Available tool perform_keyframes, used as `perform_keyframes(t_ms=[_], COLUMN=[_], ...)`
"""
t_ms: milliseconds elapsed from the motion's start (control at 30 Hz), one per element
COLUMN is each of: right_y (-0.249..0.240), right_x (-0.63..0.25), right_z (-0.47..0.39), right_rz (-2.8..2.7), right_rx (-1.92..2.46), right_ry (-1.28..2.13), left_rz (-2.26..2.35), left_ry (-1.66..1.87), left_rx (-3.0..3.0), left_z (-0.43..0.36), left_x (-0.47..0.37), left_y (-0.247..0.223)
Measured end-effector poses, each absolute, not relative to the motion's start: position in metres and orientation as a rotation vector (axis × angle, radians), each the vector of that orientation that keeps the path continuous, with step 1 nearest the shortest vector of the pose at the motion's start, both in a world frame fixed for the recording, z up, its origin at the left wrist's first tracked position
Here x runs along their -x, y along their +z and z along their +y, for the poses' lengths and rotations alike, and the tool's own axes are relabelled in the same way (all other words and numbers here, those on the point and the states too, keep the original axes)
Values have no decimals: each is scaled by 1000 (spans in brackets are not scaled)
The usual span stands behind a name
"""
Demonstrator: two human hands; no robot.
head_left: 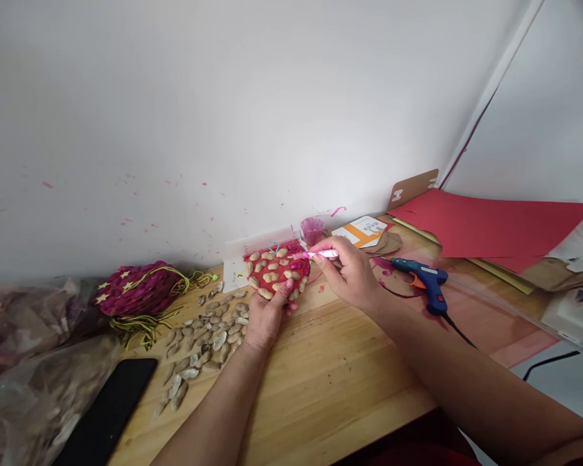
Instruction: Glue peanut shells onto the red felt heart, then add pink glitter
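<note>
My left hand (267,317) grips the lower edge of a red round piece (284,272) with peanut shells stuck over its face, thumb on the front. Some shells on its right side are coloured magenta. In my right hand (352,268) is a slim paintbrush (328,254) with a white handle and a pink-stained front end. Its tip is at the upper part of the red piece, by the shells; whether it touches one I cannot tell. Loose peanut shells (208,333) lie on the table left of my left hand.
A magenta-stained cup (312,228) stands by the wall. A blue glue gun (425,281) with a cord and red paper sheets (490,223) lie at right. At left are a magenta woven piece with stars (140,288), a black phone (111,408) and plastic bags (43,382).
</note>
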State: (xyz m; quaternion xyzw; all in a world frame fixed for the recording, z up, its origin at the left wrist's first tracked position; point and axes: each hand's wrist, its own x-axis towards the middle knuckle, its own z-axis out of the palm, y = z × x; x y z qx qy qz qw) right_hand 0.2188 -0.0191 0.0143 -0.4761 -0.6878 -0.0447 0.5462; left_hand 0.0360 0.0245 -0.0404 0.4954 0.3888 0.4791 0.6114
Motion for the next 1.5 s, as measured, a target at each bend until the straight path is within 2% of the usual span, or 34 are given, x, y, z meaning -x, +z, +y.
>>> perform_keyframes(t_ms=[667, 1500], right_y=[18, 15], right_x=[-216, -220], right_z=[-20, -19], right_rz=[-1720, -1730], right_rx=[1138, 1225], right_ry=[-140, -114], left_rz=[1003, 1055], left_ry=[1105, 1128], left_rx=[-1323, -1229], left_z=[21, 23], left_x=[-34, -34], left_y=[-40, -41])
